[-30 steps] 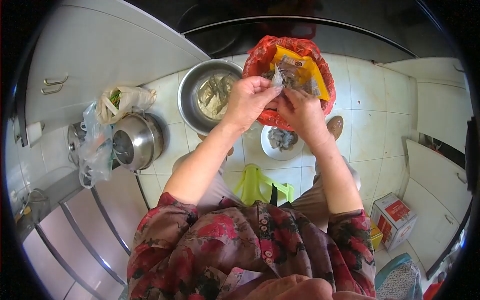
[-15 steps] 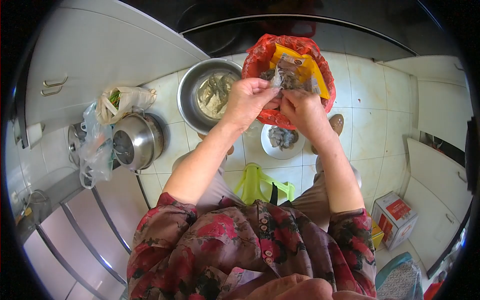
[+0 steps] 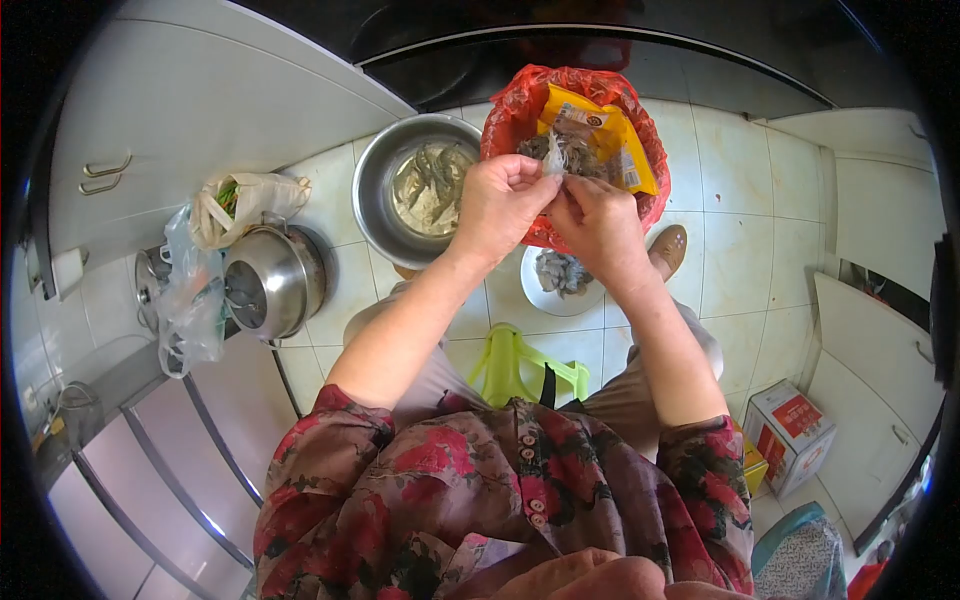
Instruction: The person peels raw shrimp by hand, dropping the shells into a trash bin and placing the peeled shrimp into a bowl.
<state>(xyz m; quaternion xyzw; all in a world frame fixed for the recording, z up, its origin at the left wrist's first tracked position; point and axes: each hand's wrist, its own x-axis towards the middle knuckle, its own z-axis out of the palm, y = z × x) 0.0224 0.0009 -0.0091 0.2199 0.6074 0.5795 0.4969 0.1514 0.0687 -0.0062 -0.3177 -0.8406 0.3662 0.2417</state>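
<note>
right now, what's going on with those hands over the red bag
A person's bare hands meet over an open red bag. The left hand pinches what looks like a shrimp, and the fingers of the right hand are close against it. Inside the bag are a yellow packet and dark scraps. More shrimp-like pieces sit in a metal bowl to the left, and a greyish pile lies on a white plate nearer the person.

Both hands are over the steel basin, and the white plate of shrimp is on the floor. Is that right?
Not quite. The left hand and right hand are over the red plastic bag, not the steel basin, as the head view shows. The white plate of shrimp is on the floor.
</note>
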